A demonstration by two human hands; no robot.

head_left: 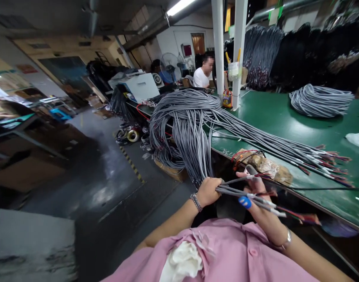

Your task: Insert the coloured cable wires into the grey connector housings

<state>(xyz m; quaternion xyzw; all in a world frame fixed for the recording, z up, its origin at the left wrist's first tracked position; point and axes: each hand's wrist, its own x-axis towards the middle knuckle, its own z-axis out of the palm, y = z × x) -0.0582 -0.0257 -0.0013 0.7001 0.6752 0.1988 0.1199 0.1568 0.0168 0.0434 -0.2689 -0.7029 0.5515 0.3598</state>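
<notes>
My left hand [208, 191] is closed round a few grey cables [232, 190] in front of my body. Their stripped ends, with white sleeves and thin coloured wires [307, 217], stretch out to the right. My right hand [255, 190] is at these ends, fingers apart and slightly blurred, with cables lying across it. A blue wrap [244, 202] covers the tip of one of its digits. Just beyond my hands, a large bundle of grey cables [188, 129] drapes over the edge of the green table [264, 113], some ends spread on the tabletop.
A plastic-wrapped brown bundle [267, 167] lies at the table's near edge. A coil of grey cable [322, 101] rests farther back. White posts [239, 58] rise from the table; a person in white [201, 76] sits behind. A white box-shaped machine [142, 87] stands left.
</notes>
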